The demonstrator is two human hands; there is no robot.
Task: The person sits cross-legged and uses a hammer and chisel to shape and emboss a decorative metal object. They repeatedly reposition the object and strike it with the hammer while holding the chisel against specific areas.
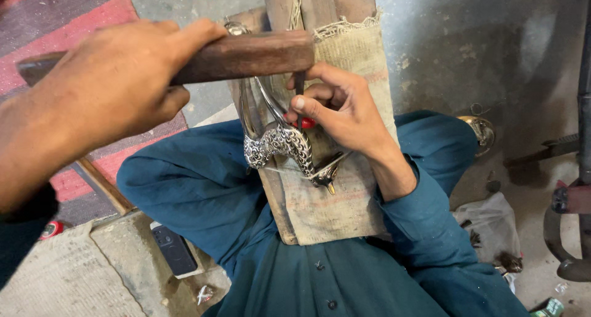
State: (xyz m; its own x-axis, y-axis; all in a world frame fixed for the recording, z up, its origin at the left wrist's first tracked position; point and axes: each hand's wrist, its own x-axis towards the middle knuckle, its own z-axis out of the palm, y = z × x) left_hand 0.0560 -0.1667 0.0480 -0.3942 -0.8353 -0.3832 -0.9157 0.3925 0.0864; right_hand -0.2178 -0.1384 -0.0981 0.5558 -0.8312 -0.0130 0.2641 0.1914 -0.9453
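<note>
My left hand (104,83) grips a brown wooden bat (252,53), held level over the work. Its far end sits right above a thin dark metal punch (300,86). My right hand (345,111) pinches that punch upright; something red (308,124) shows between the fingers. Under the punch lies an ornate silver metal piece (280,141) with a patterned curved body and thin shiny arms. The piece rests on a wooden board wrapped in burlap (357,52), which leans on my lap in teal clothing (203,188).
A dark phone (175,249) lies on a stone slab at lower left. A red striped mat (92,9) covers the floor at upper left. A brass object (480,129), a plastic bag (489,221) and dark metal bars (582,108) sit to the right.
</note>
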